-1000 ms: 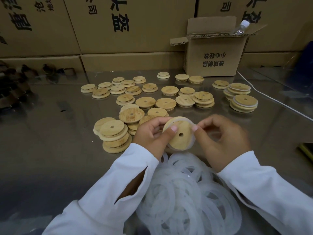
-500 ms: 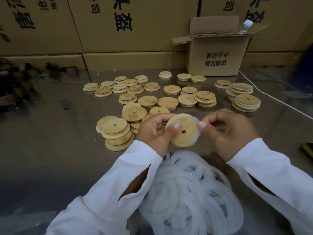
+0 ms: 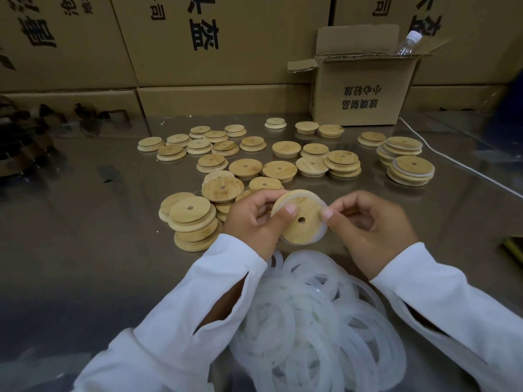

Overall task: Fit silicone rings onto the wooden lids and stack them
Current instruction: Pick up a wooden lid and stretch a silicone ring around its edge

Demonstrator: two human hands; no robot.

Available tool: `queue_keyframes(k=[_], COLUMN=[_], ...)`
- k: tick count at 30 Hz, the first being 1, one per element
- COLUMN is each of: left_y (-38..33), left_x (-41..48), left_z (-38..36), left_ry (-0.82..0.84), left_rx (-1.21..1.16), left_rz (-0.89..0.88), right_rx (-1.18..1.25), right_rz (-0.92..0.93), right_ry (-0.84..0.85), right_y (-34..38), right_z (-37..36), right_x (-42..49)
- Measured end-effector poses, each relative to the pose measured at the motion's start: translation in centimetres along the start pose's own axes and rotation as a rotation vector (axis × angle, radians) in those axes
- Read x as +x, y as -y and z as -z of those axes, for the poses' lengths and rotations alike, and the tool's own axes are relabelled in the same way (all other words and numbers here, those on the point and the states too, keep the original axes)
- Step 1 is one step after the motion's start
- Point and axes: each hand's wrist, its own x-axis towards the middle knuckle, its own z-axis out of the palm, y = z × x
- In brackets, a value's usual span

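Observation:
A round wooden lid (image 3: 304, 226) with a small centre hole is held tilted above the table between both hands. A translucent white silicone ring (image 3: 319, 236) shows around its lower right rim. My left hand (image 3: 254, 222) grips the lid's left edge, thumb on its face. My right hand (image 3: 370, 224) pinches the right edge with thumb and curled fingers. A heap of loose silicone rings (image 3: 317, 329) lies on the table just below my hands. Bare lids (image 3: 246, 168) are spread across the table behind. Ringed lids sit in stacks (image 3: 410, 171) at the right.
A short stack of lids (image 3: 192, 222) stands left of my left hand. An open cardboard box (image 3: 365, 89) with a plastic bottle (image 3: 409, 43) stands at the back right. Large cartons (image 3: 198, 43) wall the back. A white cable (image 3: 452, 162) runs along the right.
Both hands have worked round the lid's edge and turned it slightly; the ring sits further onto the rim. The lid stays in the same place above the rings.

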Motion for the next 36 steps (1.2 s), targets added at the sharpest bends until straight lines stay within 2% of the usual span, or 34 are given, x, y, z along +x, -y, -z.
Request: queue_keyframes(k=[5,11,17,23,29,36], left_y=[0.1,0.4,0.5,0.8,0.5,0.3], left_x=[0.0,0.1,0.2,0.2,0.3,0.4], left_z=[0.0,0.0,0.0,0.0,0.3,0.6], left_ry=[-0.035,-0.04,0.006,0.025,0.017,0.035], left_rx=[-0.065,-0.101,-0.038,0.057,0.024,-0.015], left_rz=[0.049,0.096,0.076,0.061,0.047,0.028], right_rx=[-0.064,-0.155,-0.156,-0.136,-0.124,-0.162], right_rz=[0.034,0.062,0.052,0.091,0.09,0.045], right_ry=[-0.067,-0.061,-0.074,-0.027,-0.019,0.075], right_y=[0.0,-0.1,-0.3,0.0,0.5,0.9], right_z=[-0.4,-0.2,-0.1,-0.2,0.3,0.7], right_x=[-0.3,-0.3,-0.1,-0.2,0.3,0.6])
